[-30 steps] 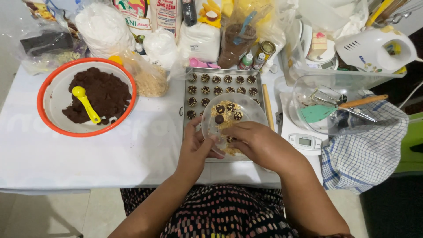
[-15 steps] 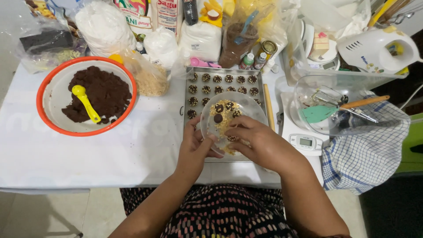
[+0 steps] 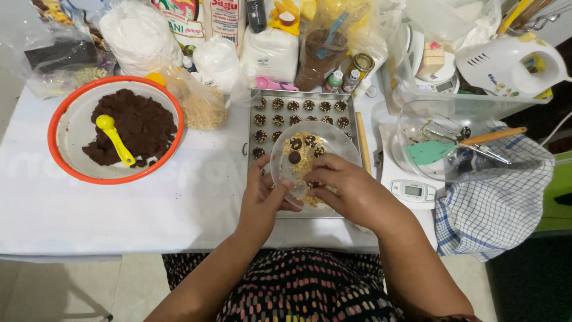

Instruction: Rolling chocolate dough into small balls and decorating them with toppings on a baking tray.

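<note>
A small clear bowl point(image 3: 333, 138) of pale crumbs with a few dark dough balls sits over the near end of a metal baking tray point(image 3: 252, 128). My left hand point(image 3: 260, 197) holds the bowl's near left rim. My right hand point(image 3: 345, 188) is curled over the near side of the bowl, fingers closed on something I cannot make out. Rows of coated dark balls point(image 3: 301, 106) fill the far end of the tray. A bare dark ball point(image 3: 294, 157) lies in the crumbs.
An orange-rimmed bowl point(image 3: 59, 113) with dark dough and a yellow scoop point(image 3: 114, 138) stands at the left. A glass mixing bowl point(image 3: 417, 119) with a green spatula, a white scale point(image 3: 412, 191), a checked cloth point(image 3: 506, 197), a hand mixer point(image 3: 506, 62) and bags crowd the right and back.
Both hands have stayed at the clear bowl, with only small finger movements. The bowl has not visibly shifted.
</note>
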